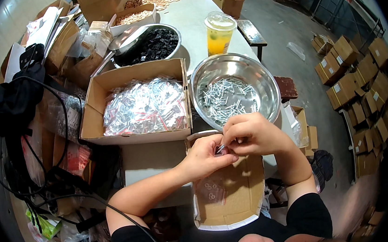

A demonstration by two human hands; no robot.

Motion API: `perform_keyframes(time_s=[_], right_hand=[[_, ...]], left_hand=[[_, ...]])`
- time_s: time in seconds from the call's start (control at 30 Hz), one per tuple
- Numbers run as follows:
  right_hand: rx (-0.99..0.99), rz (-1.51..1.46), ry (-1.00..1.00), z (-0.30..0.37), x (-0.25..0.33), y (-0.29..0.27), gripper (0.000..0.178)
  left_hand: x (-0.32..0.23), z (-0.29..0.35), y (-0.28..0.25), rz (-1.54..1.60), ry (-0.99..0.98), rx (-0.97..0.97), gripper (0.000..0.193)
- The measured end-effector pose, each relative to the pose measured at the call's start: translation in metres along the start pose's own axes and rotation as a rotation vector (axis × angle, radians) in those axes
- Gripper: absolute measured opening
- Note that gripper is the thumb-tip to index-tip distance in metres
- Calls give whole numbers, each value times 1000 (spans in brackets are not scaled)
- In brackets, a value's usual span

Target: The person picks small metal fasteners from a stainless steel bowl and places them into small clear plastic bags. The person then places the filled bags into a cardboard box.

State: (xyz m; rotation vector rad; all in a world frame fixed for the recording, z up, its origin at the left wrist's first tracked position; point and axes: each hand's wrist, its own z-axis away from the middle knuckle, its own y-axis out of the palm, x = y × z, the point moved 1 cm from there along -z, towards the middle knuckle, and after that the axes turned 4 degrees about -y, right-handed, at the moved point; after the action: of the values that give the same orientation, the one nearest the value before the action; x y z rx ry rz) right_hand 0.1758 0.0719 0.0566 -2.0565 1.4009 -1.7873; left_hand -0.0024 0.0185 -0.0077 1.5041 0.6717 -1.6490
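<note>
My two hands meet over a shallow cardboard tray [251, 181]. My left hand [203, 156] is closed, with a few small silver screws [220, 149] showing between its thumb and fingers. My right hand [251, 135] is closed in a pinch right against it; what its fingertips hold is hidden. Just beyond, a steel bowl [269, 83] holds many loose screws [229, 100]. In the tray lies a small clear zip bag [211, 191] with several white rings inside. A cardboard box [135, 137] left of the bowl is filled with clear zip bags [148, 104] with red strips.
Behind the box stands a steel bowl [178, 38] of black parts with a metal scoop [125, 40]. A plastic cup of yellow drink [220, 37] is behind the screw bowl. Black cables [66, 110] hang at the left. Cartons [340, 90] are stacked on the floor at right.
</note>
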Motion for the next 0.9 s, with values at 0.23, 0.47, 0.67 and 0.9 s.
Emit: perform_keyframes(time_s=[0.23, 0.47, 0.67, 0.9], right_hand=[[-8, -135, -8, -2, 10, 2, 21], [2, 574, 316, 18, -74, -19, 34], [213, 454, 433, 7, -75, -22, 20], [-84, 381, 354, 6, -64, -29, 13]], left_hand=[[3, -2, 3, -68, 169, -84, 20], [6, -2, -3, 388, 54, 97, 43], [10, -9, -9, 706, 16, 125, 64], [2, -4, -5, 536, -19, 25, 30]])
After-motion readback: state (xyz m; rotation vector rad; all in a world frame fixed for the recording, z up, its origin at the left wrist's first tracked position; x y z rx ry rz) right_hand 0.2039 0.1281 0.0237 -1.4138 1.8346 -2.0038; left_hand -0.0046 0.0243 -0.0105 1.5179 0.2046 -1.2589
